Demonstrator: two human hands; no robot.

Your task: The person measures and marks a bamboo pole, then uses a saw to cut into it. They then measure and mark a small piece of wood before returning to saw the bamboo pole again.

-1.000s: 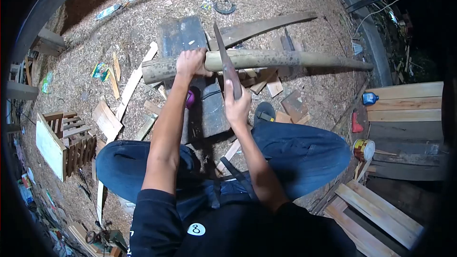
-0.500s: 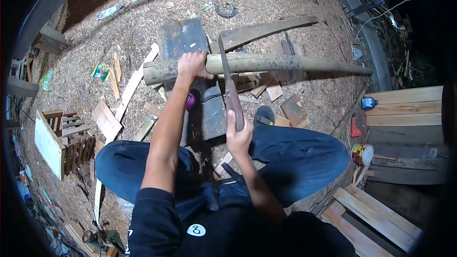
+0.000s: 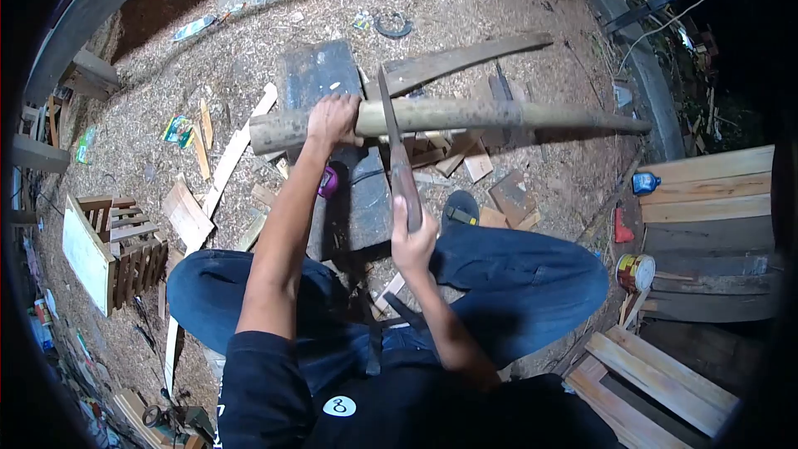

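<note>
A thick, mottled bamboo pole [image 3: 465, 114] lies crosswise over a dark, worn board or bench [image 3: 366, 212]. My left hand [image 3: 334, 119] grips the pole near its left end, fingers wrapped over the top. In my right hand [image 3: 414, 234] is the brown wooden handle of a hand saw [image 3: 389, 108]. Its narrow blade, seen nearly edge-on, crosses the pole just right of my left hand, with the tip pointing away from me. How deep the blade sits in the pole cannot be made out. A round magenta object [image 3: 329, 182] is beside my left forearm.
Wood offcuts [image 3: 509, 197] and shavings cover the ground. A long dark plank [image 3: 465, 62] lies beyond the pole. At left stands a small slatted wooden piece [image 3: 137, 254]. To the right are a blue bottle [image 3: 645, 182], a tin can [image 3: 636, 273] and stacked boards [image 3: 706, 187].
The saw and my right hand have shifted very slightly left. My left hand keeps its hold on the pole, its forearm a little further left. The magenta object shows more fully.
</note>
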